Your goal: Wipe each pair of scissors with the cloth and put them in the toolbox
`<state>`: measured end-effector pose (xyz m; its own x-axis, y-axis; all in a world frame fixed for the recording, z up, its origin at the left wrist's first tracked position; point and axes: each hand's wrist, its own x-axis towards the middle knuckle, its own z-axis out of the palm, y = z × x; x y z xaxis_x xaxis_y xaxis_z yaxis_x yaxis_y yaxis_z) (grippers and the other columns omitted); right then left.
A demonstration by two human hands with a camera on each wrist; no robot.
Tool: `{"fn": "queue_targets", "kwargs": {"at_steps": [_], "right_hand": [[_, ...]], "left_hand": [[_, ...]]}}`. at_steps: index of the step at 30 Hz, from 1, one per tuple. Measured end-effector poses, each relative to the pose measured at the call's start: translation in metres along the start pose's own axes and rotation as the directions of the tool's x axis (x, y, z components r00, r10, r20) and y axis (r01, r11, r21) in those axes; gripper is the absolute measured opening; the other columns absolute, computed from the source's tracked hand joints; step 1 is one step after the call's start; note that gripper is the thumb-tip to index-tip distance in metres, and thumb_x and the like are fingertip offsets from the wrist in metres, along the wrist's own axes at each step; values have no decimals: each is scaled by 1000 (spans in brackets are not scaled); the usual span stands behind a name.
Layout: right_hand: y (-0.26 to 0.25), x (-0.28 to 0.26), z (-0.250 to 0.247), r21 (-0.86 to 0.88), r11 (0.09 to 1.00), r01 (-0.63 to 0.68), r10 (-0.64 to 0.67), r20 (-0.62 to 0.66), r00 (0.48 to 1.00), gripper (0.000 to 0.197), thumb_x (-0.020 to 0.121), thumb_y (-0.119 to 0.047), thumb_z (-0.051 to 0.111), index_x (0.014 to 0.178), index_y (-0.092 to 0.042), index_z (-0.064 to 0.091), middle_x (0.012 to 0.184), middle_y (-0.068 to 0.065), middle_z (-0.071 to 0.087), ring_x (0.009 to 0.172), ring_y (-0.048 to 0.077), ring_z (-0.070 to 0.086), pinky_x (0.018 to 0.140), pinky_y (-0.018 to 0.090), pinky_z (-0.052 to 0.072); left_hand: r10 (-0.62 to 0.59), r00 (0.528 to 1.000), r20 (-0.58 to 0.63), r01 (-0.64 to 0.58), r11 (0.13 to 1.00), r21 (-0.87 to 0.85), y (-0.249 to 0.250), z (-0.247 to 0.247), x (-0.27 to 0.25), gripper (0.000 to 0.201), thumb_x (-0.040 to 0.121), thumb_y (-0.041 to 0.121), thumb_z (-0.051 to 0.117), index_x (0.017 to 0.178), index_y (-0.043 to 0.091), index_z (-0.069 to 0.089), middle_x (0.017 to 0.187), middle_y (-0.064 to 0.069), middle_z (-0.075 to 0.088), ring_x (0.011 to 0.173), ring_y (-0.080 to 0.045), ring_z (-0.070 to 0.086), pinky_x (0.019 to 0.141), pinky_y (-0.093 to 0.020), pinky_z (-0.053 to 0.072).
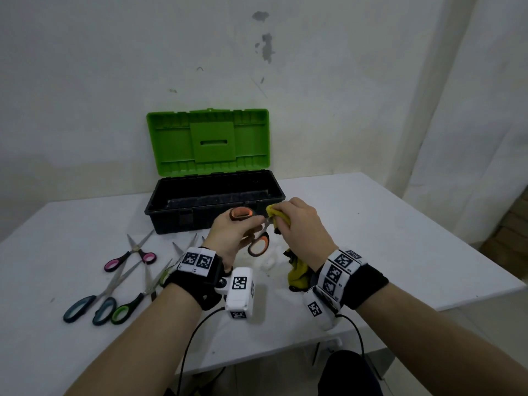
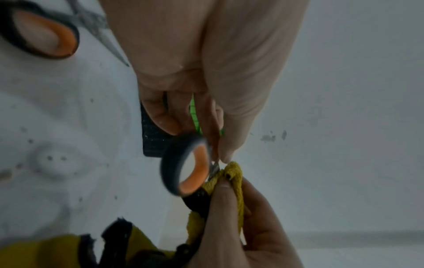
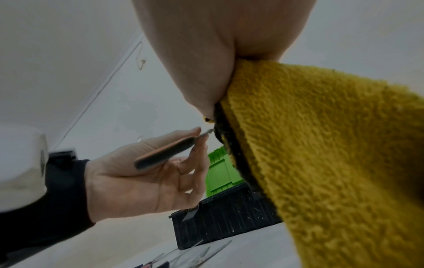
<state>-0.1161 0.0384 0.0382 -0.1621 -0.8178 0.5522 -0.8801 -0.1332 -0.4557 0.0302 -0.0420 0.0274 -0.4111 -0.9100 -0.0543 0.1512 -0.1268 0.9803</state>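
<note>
1. Two hands met above a white table [image 1: 400,224], just in front of an open toolbox [image 1: 214,201] with a green lid [image 1: 208,141].
2. Left hand [image 1: 231,232] gripped orange-handled scissors [image 1: 258,244] by the handles.
3. Right hand [image 1: 300,227] pinched a yellow cloth [image 1: 278,217] around the blades.
4. Several more scissors lay on the table to the left: a pink pair [image 1: 131,257], a blue pair [image 1: 91,305] and a green pair [image 1: 125,310].
</note>
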Motion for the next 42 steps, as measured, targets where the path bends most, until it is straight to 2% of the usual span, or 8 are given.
{"fn": "queue_targets", "kwargs": {"at_steps": [3, 8, 12, 20, 26, 31, 37, 42], "right_hand": [[-3, 1, -1, 11, 999, 36, -36, -1, 999, 24, 94, -16, 58, 116, -15, 66, 106, 4, 59, 94, 21, 59, 83, 33, 50], [-3, 0, -10, 11, 1000, 17, -17, -16, 1000, 23, 92, -18, 58, 114, -20, 65, 103, 0, 61, 93, 20, 57, 82, 29, 48], [-4, 5, -21, -15, 999, 46, -47, -69, 997, 19, 90, -16, 60, 108, -20, 66, 100, -1, 61, 89, 21, 58, 77, 31, 49], [-14, 4, -3, -192, 964, 186, -161, 141, 977, 23, 97, -19, 52, 114, -19, 67, 105, 5, 56, 83, 29, 58, 68, 46, 52], [3, 24, -19, -195, 980, -43, 45, 4, 999, 25, 96, -18, 48, 111, -21, 67, 100, 4, 54, 83, 30, 57, 73, 45, 52], [-16, 9, -7, -153, 965, 215, -196, 126, 972, 21, 95, -19, 54, 111, -17, 67, 101, 7, 55, 81, 31, 57, 67, 46, 51], [2, 28, -23, -182, 982, -50, 53, 7, 999, 23, 97, -21, 51, 110, -18, 69, 100, 5, 56, 86, 29, 58, 75, 45, 51], [-4, 11, -18, -114, 944, 311, -290, 168, 942, 21, 89, -12, 60, 107, -17, 69, 102, 4, 60, 85, 27, 61, 70, 44, 53]], "left_hand": [[-55, 998, 40, 60, 986, -158, 1, 3, -1, 13, 93, 16, 68, 99, 6, 68, 88, -10, 74, 81, -24, 71, 76, -36, 55], [38, 998, -51, -41, 998, -51, 6, 4, -3, 15, 100, 23, 58, 92, 11, 57, 81, -4, 58, 54, -17, 55, 53, -28, 50], [126, 990, -67, -125, 992, 20, 5, 2, -4, 19, 100, 22, 58, 88, 7, 57, 79, -9, 51, 54, -18, 50, 52, -25, 49], [169, 985, -42, -168, 985, 26, 3, 10, -9, 17, 97, 14, 62, 90, -1, 65, 69, -12, 65, 52, -19, 59, 55, -32, 53], [180, 978, -104, -179, 984, 12, 3, 7, -8, 17, 96, 8, 62, 82, -1, 57, 65, -6, 51, 46, -16, 48, 47, -24, 47], [249, 967, -58, -246, 968, 56, 6, 10, -11, 17, 98, 10, 59, 85, -1, 57, 64, -10, 59, 45, -20, 52, 47, -26, 48], [226, 972, -60, -221, 971, 86, 4, 3, -10, 19, 97, 10, 60, 82, -1, 56, 75, -15, 48, 45, -19, 50, 47, -24, 47], [70, 992, -102, -77, 995, -62, 6, 4, -8, 25, 99, 13, 60, 77, 4, 51, 65, -5, 42, 52, -19, 43, 46, -20, 44]]}}
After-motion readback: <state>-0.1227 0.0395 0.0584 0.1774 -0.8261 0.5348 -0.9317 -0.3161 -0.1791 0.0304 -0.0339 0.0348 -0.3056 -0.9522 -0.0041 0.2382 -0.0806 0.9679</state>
